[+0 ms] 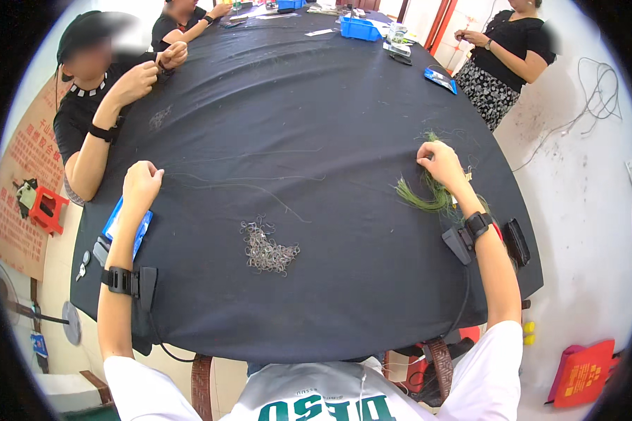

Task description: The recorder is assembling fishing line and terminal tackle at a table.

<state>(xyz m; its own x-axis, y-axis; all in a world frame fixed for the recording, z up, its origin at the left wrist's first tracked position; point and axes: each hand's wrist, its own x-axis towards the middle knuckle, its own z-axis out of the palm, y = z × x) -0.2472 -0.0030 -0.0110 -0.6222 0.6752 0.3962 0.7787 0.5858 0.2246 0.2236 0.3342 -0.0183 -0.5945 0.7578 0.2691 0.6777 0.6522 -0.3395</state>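
My left hand (142, 186) is over the left side of the dark-clothed table, fingers pinched together. Thin strands of line (253, 184) run rightward from near its fingertips across the cloth. Over on the right, my right hand (441, 163) has its fingers closed beside a bundle of green line (428, 200), partly covering it. What sits between those fingertips is too small to make out. Between my arms, nearer to me, lies a heap of small curved metal pieces that look like fish hooks (268, 249). Both wrists wear black straps with a device.
A blue packet (142, 235) lies under my left forearm, keys (83, 265) beside it. A black case (517, 242) rests by my right forearm. Farther off are a blue packet (440, 81) and a blue basket (360, 28). Two people sit along the left; another stands at right.
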